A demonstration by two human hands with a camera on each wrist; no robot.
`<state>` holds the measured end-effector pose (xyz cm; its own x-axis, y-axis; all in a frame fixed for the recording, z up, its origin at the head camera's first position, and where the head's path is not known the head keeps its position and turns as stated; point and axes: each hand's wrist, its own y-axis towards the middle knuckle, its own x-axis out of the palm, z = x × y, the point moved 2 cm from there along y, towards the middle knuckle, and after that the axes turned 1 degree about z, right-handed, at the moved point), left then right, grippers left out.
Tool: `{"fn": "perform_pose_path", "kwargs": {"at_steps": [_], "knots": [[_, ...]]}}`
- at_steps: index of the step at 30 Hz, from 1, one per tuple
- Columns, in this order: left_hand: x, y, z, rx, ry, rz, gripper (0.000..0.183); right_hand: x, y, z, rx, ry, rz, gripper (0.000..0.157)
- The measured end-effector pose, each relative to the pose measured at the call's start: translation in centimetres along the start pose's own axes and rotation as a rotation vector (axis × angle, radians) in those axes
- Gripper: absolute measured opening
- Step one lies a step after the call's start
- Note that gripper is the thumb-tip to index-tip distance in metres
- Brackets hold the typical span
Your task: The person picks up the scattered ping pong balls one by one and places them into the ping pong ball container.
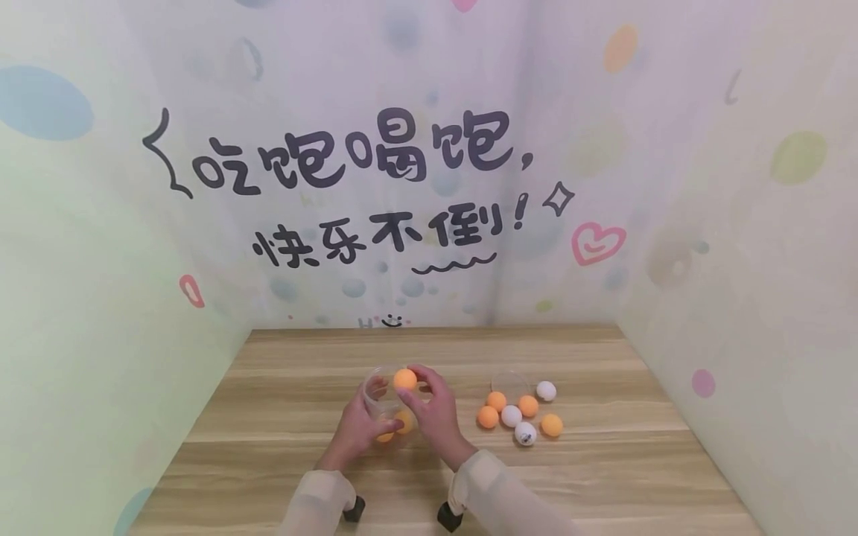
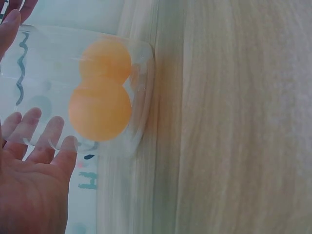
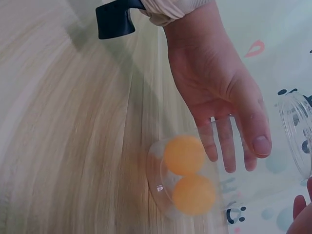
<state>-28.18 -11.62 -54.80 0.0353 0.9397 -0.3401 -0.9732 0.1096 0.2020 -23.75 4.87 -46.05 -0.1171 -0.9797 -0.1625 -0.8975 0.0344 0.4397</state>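
My left hand (image 1: pixel 362 430) grips a clear plastic jar (image 1: pixel 367 391) from its left side; in the right wrist view the thumb crosses the front and the fingers (image 3: pixel 228 153) lie behind. Inside, near the jar's base, two orange ping-pong balls (image 2: pixel 100 113) touch each other. At the mouth, my right hand (image 1: pixel 432 413) pinches another orange ping-pong ball (image 1: pixel 405 379) between thumb and fingers. That ball is out of sight in both wrist views. Fingertips of the right hand (image 2: pixel 7 29) show at the upper left of the left wrist view.
To the right on the wooden table (image 1: pixel 603 461) lie several loose balls, orange (image 1: pixel 552 425) and white (image 1: pixel 546 391), one white ball (image 1: pixel 526 434) bearing a dark print. Behind them is a clear round lid-like piece (image 1: pixel 511 383). Printed walls (image 1: pixel 737 298) enclose the table's back and sides.
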Motion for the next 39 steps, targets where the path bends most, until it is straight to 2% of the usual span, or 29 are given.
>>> {"fn": "perform_pose_path", "kwargs": {"at_steps": [4,10,30,39], "knots": [[0.0,0.0,0.2,-0.015,-0.001,-0.002,0.085,0.3,0.3,1.3,0.0,0.002,0.001,0.039],[0.1,-0.1,0.3,-0.028,0.002,-0.014,0.084,0.9,0.8,3.6,0.053,-0.011,-0.006,0.039],[-0.1,-0.1,0.2,-0.017,-0.005,-0.004,0.085,1.6,1.0,3.7,0.091,-0.117,-0.014,0.038],[-0.1,-0.1,-0.1,-0.023,0.015,-0.009,0.085,1.5,0.9,4.2,0.114,-0.098,-0.032,0.039]]}}
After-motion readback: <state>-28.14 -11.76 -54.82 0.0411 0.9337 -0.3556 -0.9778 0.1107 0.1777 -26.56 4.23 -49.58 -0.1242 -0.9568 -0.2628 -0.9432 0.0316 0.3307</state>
